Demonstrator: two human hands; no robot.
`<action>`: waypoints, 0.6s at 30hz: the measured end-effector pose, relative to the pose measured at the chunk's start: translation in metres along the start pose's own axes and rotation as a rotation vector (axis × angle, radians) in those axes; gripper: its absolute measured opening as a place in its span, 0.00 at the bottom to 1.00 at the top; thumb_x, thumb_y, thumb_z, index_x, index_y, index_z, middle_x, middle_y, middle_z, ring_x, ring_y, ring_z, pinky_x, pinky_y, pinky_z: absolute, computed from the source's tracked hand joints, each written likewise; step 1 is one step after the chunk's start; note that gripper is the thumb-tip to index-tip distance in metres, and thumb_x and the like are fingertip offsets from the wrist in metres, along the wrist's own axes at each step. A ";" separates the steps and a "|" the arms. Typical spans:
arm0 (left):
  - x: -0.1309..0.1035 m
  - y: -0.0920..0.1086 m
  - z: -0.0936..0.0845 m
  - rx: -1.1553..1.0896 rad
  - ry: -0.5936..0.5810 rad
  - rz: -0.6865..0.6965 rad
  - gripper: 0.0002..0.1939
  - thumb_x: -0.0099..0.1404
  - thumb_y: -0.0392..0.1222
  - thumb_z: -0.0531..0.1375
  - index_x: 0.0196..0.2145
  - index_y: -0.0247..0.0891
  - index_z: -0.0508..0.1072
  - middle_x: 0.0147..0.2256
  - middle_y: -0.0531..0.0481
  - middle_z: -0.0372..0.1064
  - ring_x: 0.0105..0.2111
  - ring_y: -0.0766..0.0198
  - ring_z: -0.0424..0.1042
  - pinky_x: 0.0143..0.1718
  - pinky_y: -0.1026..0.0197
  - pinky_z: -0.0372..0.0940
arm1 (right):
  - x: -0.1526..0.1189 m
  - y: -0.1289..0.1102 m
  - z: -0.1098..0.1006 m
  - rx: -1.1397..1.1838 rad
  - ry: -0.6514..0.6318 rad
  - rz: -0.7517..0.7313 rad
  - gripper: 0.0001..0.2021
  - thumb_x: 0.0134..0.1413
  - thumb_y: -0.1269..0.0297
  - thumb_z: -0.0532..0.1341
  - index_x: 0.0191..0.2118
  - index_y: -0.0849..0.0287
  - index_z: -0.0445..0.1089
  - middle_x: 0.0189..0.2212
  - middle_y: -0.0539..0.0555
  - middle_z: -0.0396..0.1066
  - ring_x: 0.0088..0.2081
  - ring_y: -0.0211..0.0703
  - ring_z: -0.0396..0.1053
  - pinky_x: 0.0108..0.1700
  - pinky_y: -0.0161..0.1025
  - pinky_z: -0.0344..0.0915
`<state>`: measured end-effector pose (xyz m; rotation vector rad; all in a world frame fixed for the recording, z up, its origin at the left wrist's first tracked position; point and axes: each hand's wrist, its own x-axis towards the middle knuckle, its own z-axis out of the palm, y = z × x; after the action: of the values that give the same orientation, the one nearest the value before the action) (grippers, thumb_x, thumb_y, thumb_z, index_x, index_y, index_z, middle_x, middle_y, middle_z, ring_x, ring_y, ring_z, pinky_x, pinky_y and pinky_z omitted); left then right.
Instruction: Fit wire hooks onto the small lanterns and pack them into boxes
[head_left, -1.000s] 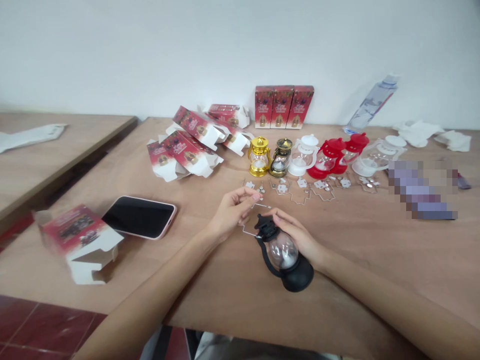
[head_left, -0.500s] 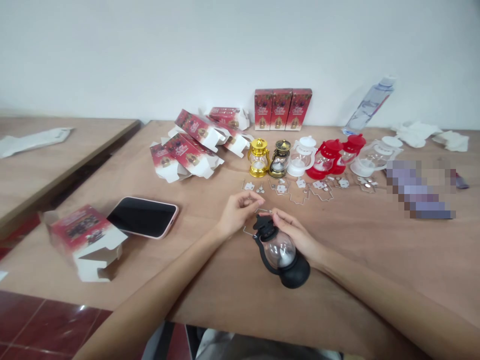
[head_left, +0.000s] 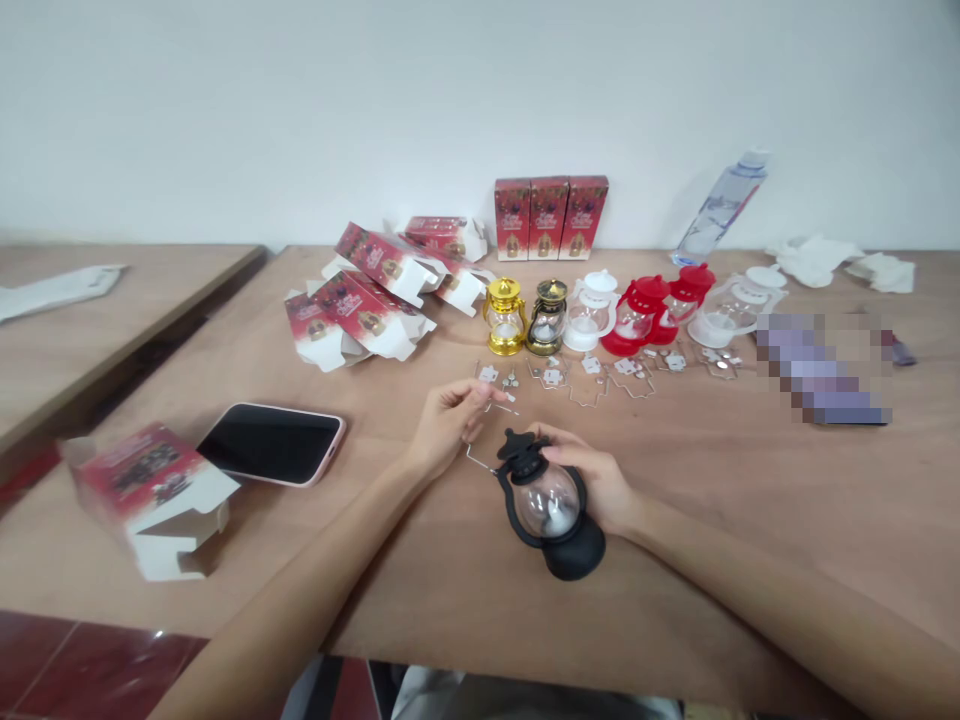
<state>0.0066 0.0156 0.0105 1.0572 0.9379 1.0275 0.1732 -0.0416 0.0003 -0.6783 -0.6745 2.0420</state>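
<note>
Centrally, over the near part of the brown wooden table (head_left: pixel 420 610), a black plastic lantern with a clear round globe (head_left: pixel 551 505) leans with its cap toward the upper left and its wide base toward the lower right; whether the base touches the tabletop is hard to tell. The right hand (head_left: pixel 600 480) grips it, fingers curled about the neck and the right side. The left hand (head_left: pixel 454 415) pinches a thin bent metal wire handle (head_left: pixel 480 456) between thumb and fingers; one end of the wire meets the lantern's neck, while the other juts out above the cap, apart from it.

Beyond the hands stand a shiny gold lantern (head_left: pixel 505 320), a dark bronze-coloured lantern (head_left: pixel 547 322), a white lantern (head_left: pixel 589 318), two red lanterns (head_left: pixel 634 320) and a second white lantern (head_left: pixel 731 312). Loose wire handles with small white and metal pieces (head_left: pixel 587 402) lie in front of them. Three upright red printed boxes (head_left: pixel 549 222) are behind, against the wall. Opened red-and-white cartons (head_left: pixel 369 312) are heaped to their left, and a black-screened phone with a pink edge (head_left: pixel 271 443) lies beside another open red carton (head_left: pixel 161 482).
</note>
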 end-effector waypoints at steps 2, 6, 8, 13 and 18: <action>-0.001 0.001 0.000 -0.004 -0.022 -0.018 0.21 0.45 0.56 0.69 0.23 0.32 0.75 0.10 0.62 0.49 0.11 0.79 0.45 0.14 0.71 0.42 | 0.001 0.000 0.000 -0.033 -0.024 0.021 0.12 0.42 0.61 0.66 0.31 0.61 0.68 0.27 0.52 0.73 0.30 0.41 0.72 0.37 0.37 0.65; -0.002 0.004 0.001 -0.009 -0.034 -0.044 0.21 0.40 0.54 0.71 0.22 0.32 0.75 0.09 0.61 0.50 0.11 0.79 0.46 0.13 0.70 0.40 | 0.003 0.004 0.001 -0.070 0.009 0.034 0.14 0.44 0.55 0.66 0.32 0.61 0.69 0.25 0.51 0.73 0.28 0.39 0.72 0.37 0.36 0.65; -0.003 0.006 0.002 0.006 -0.036 -0.057 0.21 0.38 0.53 0.72 0.21 0.32 0.75 0.09 0.60 0.51 0.11 0.79 0.46 0.13 0.70 0.38 | 0.003 0.005 0.001 -0.068 -0.002 0.059 0.15 0.45 0.53 0.66 0.33 0.61 0.69 0.25 0.51 0.73 0.29 0.41 0.72 0.37 0.38 0.65; -0.005 0.009 0.006 0.031 -0.050 -0.110 0.20 0.36 0.51 0.73 0.17 0.32 0.72 0.08 0.59 0.53 0.10 0.79 0.48 0.12 0.71 0.38 | -0.001 0.002 0.002 -0.016 -0.086 0.114 0.16 0.46 0.56 0.64 0.37 0.62 0.69 0.32 0.56 0.74 0.37 0.48 0.73 0.40 0.44 0.66; -0.003 0.010 0.005 -0.025 -0.014 -0.099 0.20 0.37 0.51 0.73 0.18 0.32 0.72 0.08 0.61 0.51 0.10 0.80 0.46 0.12 0.72 0.38 | -0.004 -0.004 0.002 0.028 -0.282 0.125 0.25 0.36 0.65 0.66 0.46 0.62 0.67 0.41 0.58 0.72 0.38 0.48 0.72 0.39 0.42 0.66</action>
<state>0.0082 0.0133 0.0217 0.9861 0.9540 0.9470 0.1762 -0.0439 0.0054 -0.4281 -0.7783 2.2839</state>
